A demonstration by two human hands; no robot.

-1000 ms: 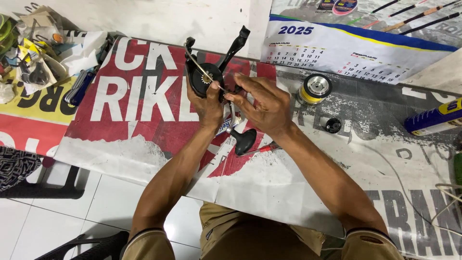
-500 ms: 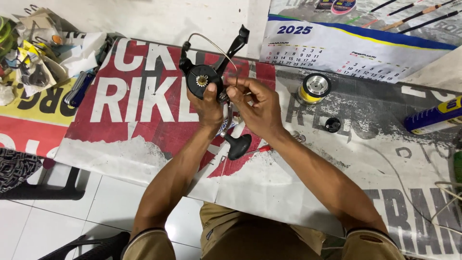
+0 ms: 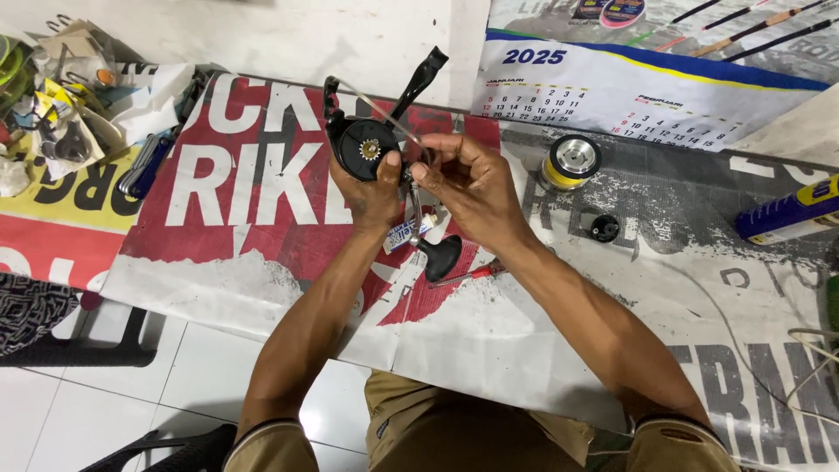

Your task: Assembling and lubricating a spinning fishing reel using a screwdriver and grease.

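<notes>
— Where do we stand with the black metal spinning reel body with its small brass gear in the middle (image 3: 367, 147)?

— We have it lifted off the red, white and grey printed banner sheet (image 3: 236, 218) that covers the work surface. Our left hand (image 3: 371, 188) is closed around its lower side, thumb pressed on the round black face just beside the gear. Our right hand (image 3: 468, 179) is close against it, fingertips pinched together at the reel's edge; whether they grip a small part or only the thin wire bail arm (image 3: 384, 109), we cannot tell.

— So how do we do this well?

— We judge the left grip should stay firm and steady, so the body does not twist while the right fingers do the fine work. The black knobbed crank handle (image 3: 440, 255) hangs below our hands and could swing, so we would keep it away from the slim red-handled screwdriver (image 3: 472, 274) lying on the sheet.

— And the loose bits?

— The silver spool wound with yellow line (image 3: 570, 161) and the small round black cap (image 3: 604, 228) sit apart to the right; we would work over the sheet so anything dropped is caught.
</notes>
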